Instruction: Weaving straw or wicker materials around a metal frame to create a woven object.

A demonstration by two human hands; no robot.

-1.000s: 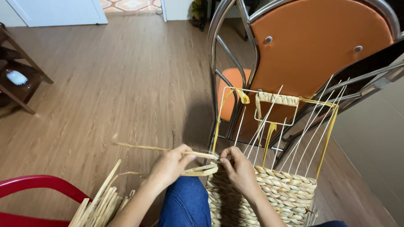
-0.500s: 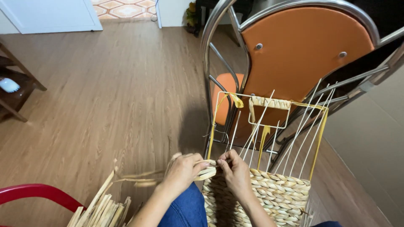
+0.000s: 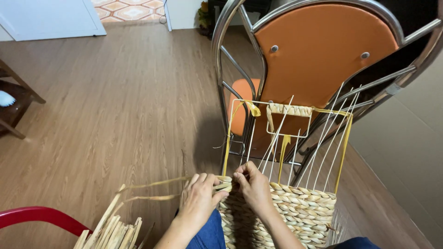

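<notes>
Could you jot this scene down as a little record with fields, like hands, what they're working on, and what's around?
left hand: pinches a straw strand at the basket's corner
right hand: grips the top woven row beside it
basket: half woven, on a white wire frame
spare straw: bundle at lower left
behind: orange metal chair
floor: wood

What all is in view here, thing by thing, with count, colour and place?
Basket: one, tan, half woven, bottom centre.
Frame: one, white wire with yellow wraps, rising from the basket.
Strand: one, pale straw, trailing left from the hands.
Bundle: one, straw strips, bottom left.
Chair: one, orange and chrome, behind the frame.
Rim: one, red, bottom left.
Stool: one, dark wood, left edge.
Floor: brown wood.
Left hand: pinching the strand.
Right hand: at the basket's edge.
</notes>
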